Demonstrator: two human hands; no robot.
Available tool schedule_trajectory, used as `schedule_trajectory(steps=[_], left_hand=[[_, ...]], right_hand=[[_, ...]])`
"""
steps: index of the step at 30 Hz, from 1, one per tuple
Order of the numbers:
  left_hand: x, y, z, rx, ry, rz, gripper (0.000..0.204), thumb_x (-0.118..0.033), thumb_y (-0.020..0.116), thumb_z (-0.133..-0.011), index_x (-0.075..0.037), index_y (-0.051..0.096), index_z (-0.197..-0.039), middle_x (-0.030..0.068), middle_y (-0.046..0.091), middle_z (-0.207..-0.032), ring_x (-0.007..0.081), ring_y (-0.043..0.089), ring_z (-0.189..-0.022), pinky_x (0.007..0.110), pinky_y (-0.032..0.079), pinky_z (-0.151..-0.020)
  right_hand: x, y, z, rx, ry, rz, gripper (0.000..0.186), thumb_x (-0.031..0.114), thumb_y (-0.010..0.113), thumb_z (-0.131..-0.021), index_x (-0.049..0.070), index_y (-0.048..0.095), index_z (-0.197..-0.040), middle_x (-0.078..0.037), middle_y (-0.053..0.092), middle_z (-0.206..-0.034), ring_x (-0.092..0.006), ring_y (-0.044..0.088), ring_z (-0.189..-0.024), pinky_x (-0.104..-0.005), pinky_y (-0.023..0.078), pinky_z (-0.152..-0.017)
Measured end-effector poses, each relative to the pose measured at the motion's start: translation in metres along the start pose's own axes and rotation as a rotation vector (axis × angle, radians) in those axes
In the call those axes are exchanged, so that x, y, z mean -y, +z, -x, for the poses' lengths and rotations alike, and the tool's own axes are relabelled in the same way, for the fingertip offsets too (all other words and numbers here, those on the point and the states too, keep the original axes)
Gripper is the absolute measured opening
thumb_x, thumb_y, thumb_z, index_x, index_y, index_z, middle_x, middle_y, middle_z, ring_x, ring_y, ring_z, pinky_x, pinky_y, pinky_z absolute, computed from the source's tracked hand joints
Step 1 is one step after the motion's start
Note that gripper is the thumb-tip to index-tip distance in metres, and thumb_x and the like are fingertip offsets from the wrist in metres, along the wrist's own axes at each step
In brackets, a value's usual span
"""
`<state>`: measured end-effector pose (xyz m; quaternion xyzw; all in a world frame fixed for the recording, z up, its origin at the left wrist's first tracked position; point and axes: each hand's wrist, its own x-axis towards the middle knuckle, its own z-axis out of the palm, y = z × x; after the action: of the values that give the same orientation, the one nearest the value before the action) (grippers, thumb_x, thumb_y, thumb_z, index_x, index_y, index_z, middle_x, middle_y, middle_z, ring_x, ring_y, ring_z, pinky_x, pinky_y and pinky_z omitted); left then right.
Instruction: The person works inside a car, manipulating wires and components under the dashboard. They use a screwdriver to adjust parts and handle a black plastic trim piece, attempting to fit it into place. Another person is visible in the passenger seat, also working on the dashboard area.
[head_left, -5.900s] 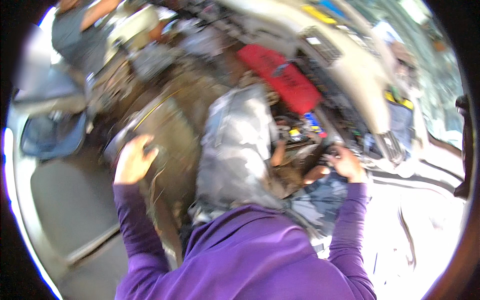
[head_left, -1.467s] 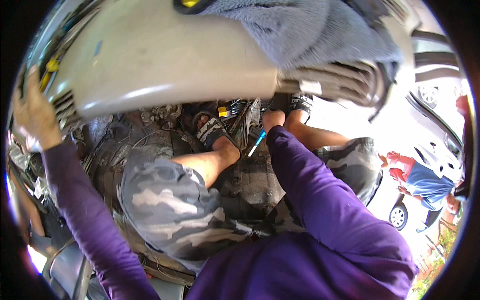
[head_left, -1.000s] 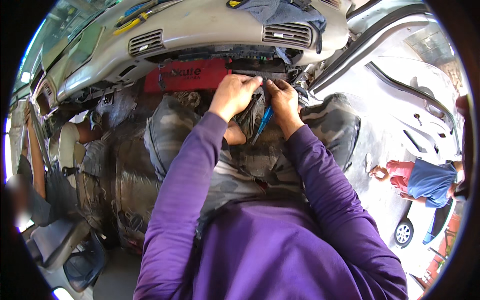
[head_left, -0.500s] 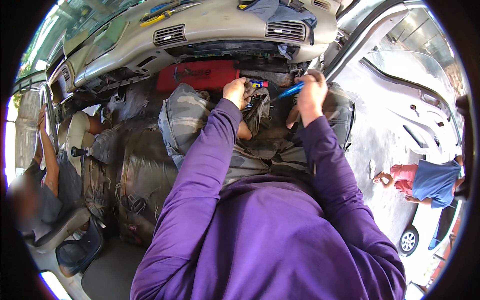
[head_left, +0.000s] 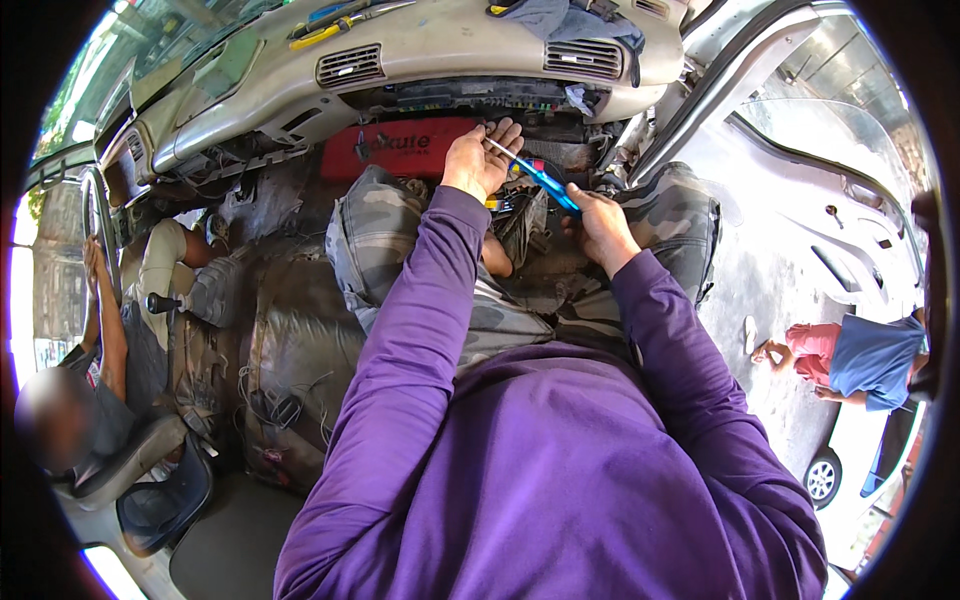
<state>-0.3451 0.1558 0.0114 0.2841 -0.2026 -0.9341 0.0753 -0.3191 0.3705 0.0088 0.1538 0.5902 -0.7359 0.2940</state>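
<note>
My right hand [head_left: 604, 228] is closed round the lower end of a blue-handled screwdriver [head_left: 545, 183]. Its slim metal shaft slants up and left to the fingers of my left hand [head_left: 482, 160]. That left hand is turned palm up, its fingers loosely bent and apart; whether the shaft touches them I cannot tell. Just below, between my knees, sits a worn grey cloth pouch [head_left: 520, 226] with small tools showing at its top. A flat red case [head_left: 385, 150] lies beyond my left hand, under the dashboard.
Pliers with yellow handles [head_left: 322, 34] and a dark blue cloth [head_left: 575, 22] lie on the dashboard [head_left: 465, 55]. A gear lever [head_left: 163, 302] stands at left, near another person [head_left: 75, 410]. The car door [head_left: 790, 190] hangs open at right; a person in blue [head_left: 872, 362] is outside.
My right hand has lowered and tilted the screwdriver's shaft up toward the left hand. My left hand has lifted and turned palm up, its fingers opening. The view has shifted slightly.
</note>
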Motion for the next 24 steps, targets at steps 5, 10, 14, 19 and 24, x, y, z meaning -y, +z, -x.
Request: schedule_trajectory(steps=[5, 10, 14, 19, 24], left_hand=[[-0.001, 0.004, 0.007, 0.062, 0.038, 0.0, 0.027, -0.02, 0.028, -0.11, 0.0, 0.047, -0.11, 0.0243, 0.062, -0.125, 0.0396, 0.064, -0.115, 0.055, 0.05, -0.103], [0.005, 0.018, 0.021, 0.043, 0.05, 0.065, 0.027, -0.019, 0.03, -0.11, 0.002, 0.046, -0.116, 0.0227, 0.058, -0.13, 0.0401, 0.058, -0.124, 0.057, 0.046, -0.109], [0.007, 0.009, 0.011, 0.072, 0.028, 0.071, 0.026, -0.023, 0.034, -0.109, -0.003, 0.05, -0.103, 0.0194, 0.064, -0.118, 0.0377, 0.065, -0.113, 0.055, 0.049, -0.103], [0.016, 0.002, -0.001, 0.053, 0.057, 0.043, 0.026, -0.023, 0.037, -0.109, -0.007, 0.054, -0.098, 0.0142, 0.068, -0.102, 0.0339, 0.068, -0.097, 0.053, 0.053, -0.095], [0.026, 0.004, 0.0, 0.053, 0.12, -0.15, 0.024, -0.021, 0.039, -0.109, -0.005, 0.055, -0.103, 0.0134, 0.066, -0.099, 0.0299, 0.067, -0.088, 0.052, 0.054, -0.089]], right_hand=[[-0.016, 0.01, 0.016, -0.035, 0.043, -0.081, 0.037, 0.035, 0.06, -0.102, -0.001, 0.063, -0.113, -0.008, 0.062, -0.087, -0.0192, 0.063, -0.07, -0.0326, 0.054, -0.057], [-0.022, 0.015, 0.018, -0.125, 0.091, -0.307, 0.031, 0.034, 0.058, -0.104, 0.003, 0.059, -0.105, -0.01, 0.061, -0.084, -0.0211, 0.063, -0.068, -0.0331, 0.055, -0.057], [-0.021, 0.019, 0.021, -0.13, 0.134, -0.345, 0.031, 0.035, 0.059, -0.103, 0.003, 0.058, -0.105, -0.01, 0.061, -0.083, -0.0215, 0.064, -0.069, -0.0329, 0.055, -0.057], [-0.02, 0.019, 0.024, -0.152, 0.131, -0.311, 0.032, 0.036, 0.058, -0.103, 0.004, 0.057, -0.102, -0.01, 0.06, -0.077, -0.0206, 0.062, -0.066, -0.0319, 0.053, -0.054], [-0.019, 0.006, 0.017, -0.016, 0.332, -0.25, 0.029, 0.039, 0.054, -0.105, 0.01, 0.057, -0.101, -0.005, 0.06, -0.076, -0.0149, 0.055, -0.055, -0.025, 0.043, -0.044]])
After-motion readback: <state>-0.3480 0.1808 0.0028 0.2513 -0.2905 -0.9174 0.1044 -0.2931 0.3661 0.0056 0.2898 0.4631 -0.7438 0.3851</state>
